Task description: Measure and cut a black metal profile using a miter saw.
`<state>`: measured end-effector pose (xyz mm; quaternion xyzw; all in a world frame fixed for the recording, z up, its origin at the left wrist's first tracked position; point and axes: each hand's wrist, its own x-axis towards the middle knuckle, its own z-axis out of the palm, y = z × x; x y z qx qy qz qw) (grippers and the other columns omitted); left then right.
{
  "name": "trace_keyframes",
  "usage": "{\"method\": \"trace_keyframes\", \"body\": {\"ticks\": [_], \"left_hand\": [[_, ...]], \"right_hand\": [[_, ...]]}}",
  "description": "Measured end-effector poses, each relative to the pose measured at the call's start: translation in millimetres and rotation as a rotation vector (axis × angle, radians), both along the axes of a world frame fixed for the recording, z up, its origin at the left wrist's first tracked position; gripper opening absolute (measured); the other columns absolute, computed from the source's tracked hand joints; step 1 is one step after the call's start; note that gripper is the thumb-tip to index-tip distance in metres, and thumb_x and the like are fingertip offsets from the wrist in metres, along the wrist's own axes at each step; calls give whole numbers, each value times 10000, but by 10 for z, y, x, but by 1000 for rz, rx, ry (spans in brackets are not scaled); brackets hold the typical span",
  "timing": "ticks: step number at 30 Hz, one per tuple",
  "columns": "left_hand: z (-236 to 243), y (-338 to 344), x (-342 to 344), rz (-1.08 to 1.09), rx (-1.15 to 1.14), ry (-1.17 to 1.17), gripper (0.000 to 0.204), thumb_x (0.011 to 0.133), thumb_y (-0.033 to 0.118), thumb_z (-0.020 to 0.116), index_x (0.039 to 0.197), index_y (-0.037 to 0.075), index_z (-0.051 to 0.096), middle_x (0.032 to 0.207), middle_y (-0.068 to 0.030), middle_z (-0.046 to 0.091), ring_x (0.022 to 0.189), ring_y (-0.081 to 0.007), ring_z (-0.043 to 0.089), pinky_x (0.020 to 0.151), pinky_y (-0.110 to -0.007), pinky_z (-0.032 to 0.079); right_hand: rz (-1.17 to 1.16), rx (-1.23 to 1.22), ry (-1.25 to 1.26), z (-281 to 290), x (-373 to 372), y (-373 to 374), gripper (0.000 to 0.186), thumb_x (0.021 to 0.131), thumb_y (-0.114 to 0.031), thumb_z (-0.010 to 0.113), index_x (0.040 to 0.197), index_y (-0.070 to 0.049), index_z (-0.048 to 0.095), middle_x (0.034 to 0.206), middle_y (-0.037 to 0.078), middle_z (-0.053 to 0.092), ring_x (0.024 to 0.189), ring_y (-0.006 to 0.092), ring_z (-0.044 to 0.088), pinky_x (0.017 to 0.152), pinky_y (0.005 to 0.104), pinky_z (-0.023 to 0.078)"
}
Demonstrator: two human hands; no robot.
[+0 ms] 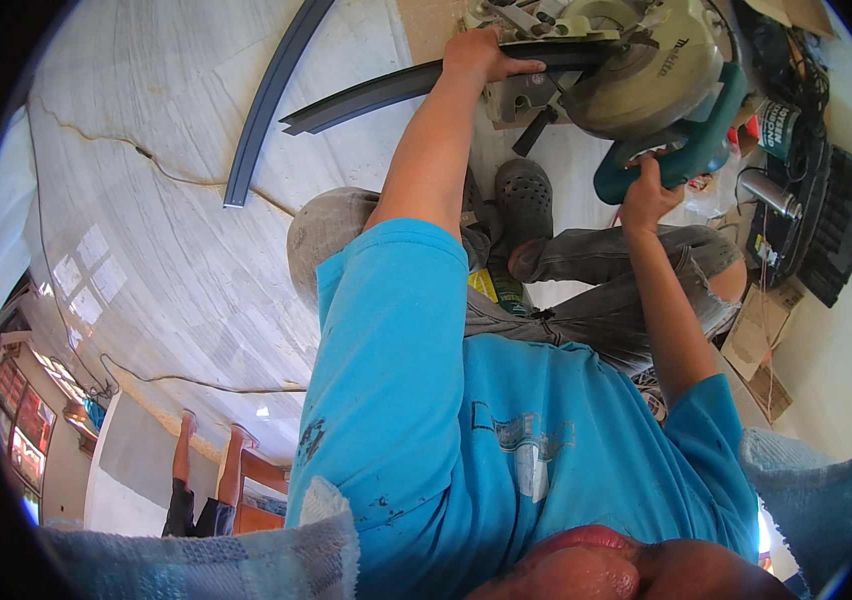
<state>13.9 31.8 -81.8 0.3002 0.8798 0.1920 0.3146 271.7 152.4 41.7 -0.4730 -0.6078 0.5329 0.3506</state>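
A miter saw (636,85) with a beige blade guard and a green D-shaped handle (681,150) stands on the floor at the top. My right hand (652,195) is wrapped round the lower part of that handle. A dark grey metal profile (371,98) lies across the saw's base, its free end reaching out to the left. With my left hand (486,60) I hold this profile against the saw, thumb pointing toward the blade guard. The guard covers most of the blade, and the cutting spot is hidden. The fingers of my left hand are partly out of sight behind the profile.
A second dark profile (271,95) lies on the tiled floor to the left. A cord (181,178) runs across the tiles. On the right are an open black tool case (836,225), a spray can (771,195) and cardboard (761,335). Another person's legs (186,460) show at lower left.
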Motion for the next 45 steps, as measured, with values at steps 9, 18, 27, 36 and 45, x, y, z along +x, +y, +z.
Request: {"method": "trace_keyframes", "body": {"ticks": [9, 18, 27, 36, 45], "left_hand": [[-176, -231, -71, -31, 44, -20, 1151, 558, 897, 667, 1316, 35, 589, 1178, -221, 681, 1136, -345, 643, 977, -404, 508], [1533, -929, -925, -17, -222, -607, 838, 788, 731, 647, 1274, 48, 669, 1277, -133, 650, 1139, -241, 602, 993, -382, 429], [2907, -2379, -541, -18, 325, -652, 864, 724, 722, 726, 1164, -17, 634, 993, -98, 694, 878, -176, 661, 760, -312, 540], [3802, -2683, 524, -23, 518, -1009, 977, 627, 757, 781, 1209, -7, 601, 985, -128, 698, 861, -218, 688, 748, -364, 568], [3956, -2775, 1053, 7, 631, -245, 1004, 508, 761, 849, 1087, -40, 671, 975, -60, 692, 907, -145, 647, 839, -286, 497]], "right_hand": [[38, -36, -17, 577, -152, 138, 158, 815, 11, 648, 956, 6, 576, 807, 82, 631, 654, 191, 634, 612, 323, 506], [239, 4, -114, 1975, -544, 1332, 344, 863, -184, 658, 1138, 8, 579, 977, 156, 661, 849, 262, 660, 738, 387, 546], [114, 121, -241, 1993, -745, 1582, 641, 809, -207, 686, 1329, 60, 426, 1221, 269, 585, 1099, 361, 610, 906, 455, 501], [177, 83, -187, 2248, -695, 1532, 784, 772, -270, 689, 1370, 107, 350, 1297, 321, 558, 1221, 431, 563, 994, 459, 473], [160, 58, -247, 2062, -746, 1620, 834, 771, -287, 671, 1424, 87, 312, 1359, 322, 515, 1262, 443, 530, 1048, 460, 445]]}}
